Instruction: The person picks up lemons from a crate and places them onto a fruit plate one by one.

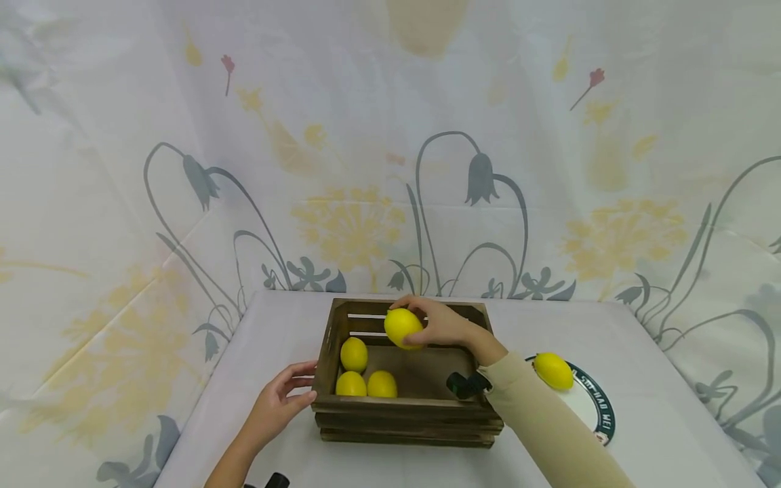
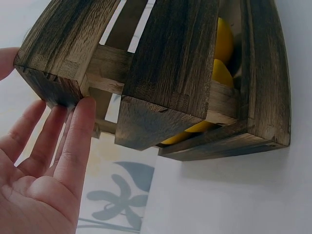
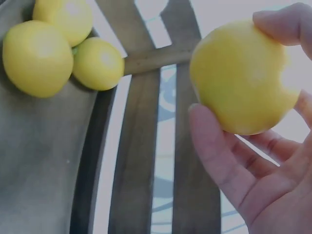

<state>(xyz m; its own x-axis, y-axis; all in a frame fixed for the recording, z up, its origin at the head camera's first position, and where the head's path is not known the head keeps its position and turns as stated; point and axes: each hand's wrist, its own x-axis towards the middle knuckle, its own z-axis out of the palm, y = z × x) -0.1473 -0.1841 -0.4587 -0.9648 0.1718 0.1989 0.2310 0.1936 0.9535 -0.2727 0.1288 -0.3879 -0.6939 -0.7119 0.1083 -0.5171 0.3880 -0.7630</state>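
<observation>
Right hand gripping lemon over wooden crate, three lemons below it, left hand open, fingers touching crate corner.

Staged recording setup, not a lived-in room. Floral sheet screens the background. White-covered table stands before it.

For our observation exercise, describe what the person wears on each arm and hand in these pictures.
The right arm wears a long beige sleeve, with a small black device strapped at the wrist. The left arm is bare of any sleeve, with a black device partly visible near it. Both the left hand and right hand are ungloved.
</observation>
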